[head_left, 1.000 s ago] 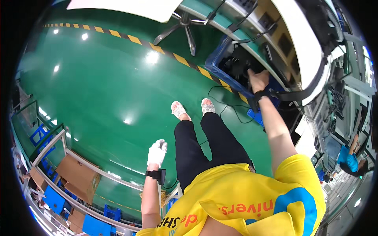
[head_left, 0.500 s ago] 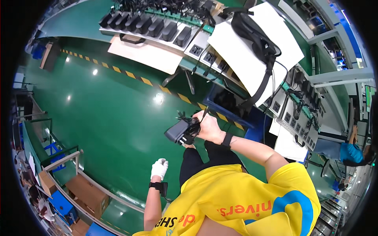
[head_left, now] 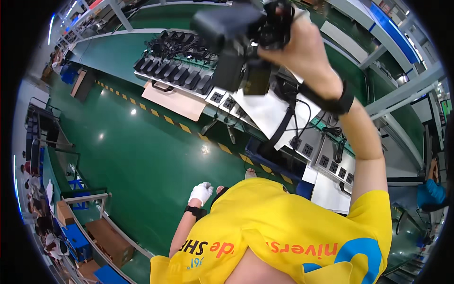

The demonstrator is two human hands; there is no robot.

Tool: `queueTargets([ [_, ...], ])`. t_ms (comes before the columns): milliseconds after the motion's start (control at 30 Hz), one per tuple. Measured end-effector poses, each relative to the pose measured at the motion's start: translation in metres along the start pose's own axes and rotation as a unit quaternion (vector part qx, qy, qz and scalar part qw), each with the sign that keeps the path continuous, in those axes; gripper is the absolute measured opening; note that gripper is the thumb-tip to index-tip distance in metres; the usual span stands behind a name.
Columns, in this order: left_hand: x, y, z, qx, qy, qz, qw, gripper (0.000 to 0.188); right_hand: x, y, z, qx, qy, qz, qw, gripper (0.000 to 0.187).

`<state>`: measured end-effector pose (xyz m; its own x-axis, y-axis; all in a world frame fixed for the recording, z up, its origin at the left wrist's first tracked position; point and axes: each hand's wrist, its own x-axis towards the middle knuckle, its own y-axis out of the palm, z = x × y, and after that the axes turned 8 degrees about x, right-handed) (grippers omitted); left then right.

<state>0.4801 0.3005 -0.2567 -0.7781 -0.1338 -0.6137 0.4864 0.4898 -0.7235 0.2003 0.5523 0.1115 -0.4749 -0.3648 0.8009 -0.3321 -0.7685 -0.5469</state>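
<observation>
Raised high in front of me, my right hand (head_left: 307,54) is closed around a black power adapter (head_left: 227,21) and its bundled black cord (head_left: 276,23). Both are blurred by motion, and their lower side hides part of the bench. More dark block shapes show beneath the adapter, too unclear to tell apart. Down by my left hip hangs my left hand (head_left: 201,193) in a white glove, its fingers curled in with nothing seen in them. A black band is on each wrist.
Along the bench stands a row of black adapters (head_left: 177,75) with tangled cords behind. Socket strips (head_left: 307,149), a white sheet (head_left: 255,111) and a black strap (head_left: 283,125) lie to the right. Cartons (head_left: 111,239) sit at lower left. Another person in blue (head_left: 429,194) is at far right.
My right hand has lifted the adapter and cord from in front of my legs up over the bench. My left hand stays low at my side. The view has shifted with my head.
</observation>
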Motion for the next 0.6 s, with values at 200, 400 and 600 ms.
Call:
queueTargets([
  [200, 0.017, -0.038, -0.074, 0.044, 0.064, -0.037, 0.996, 0.031, 0.026, -0.033, -0.077, -0.013, 0.168, 0.055, 0.984, 0.06],
  [400, 0.015, -0.098, -0.13, 0.06, 0.118, -0.028, 0.991, 0.033, -0.063, 0.002, -0.208, -0.132, 0.443, 0.064, 0.885, 0.056],
  [600, 0.004, -0.176, -0.207, 0.05, 0.392, 0.038, 0.918, 0.038, -0.162, 0.029, -0.223, -0.122, 0.485, 0.123, 0.857, 0.091],
])
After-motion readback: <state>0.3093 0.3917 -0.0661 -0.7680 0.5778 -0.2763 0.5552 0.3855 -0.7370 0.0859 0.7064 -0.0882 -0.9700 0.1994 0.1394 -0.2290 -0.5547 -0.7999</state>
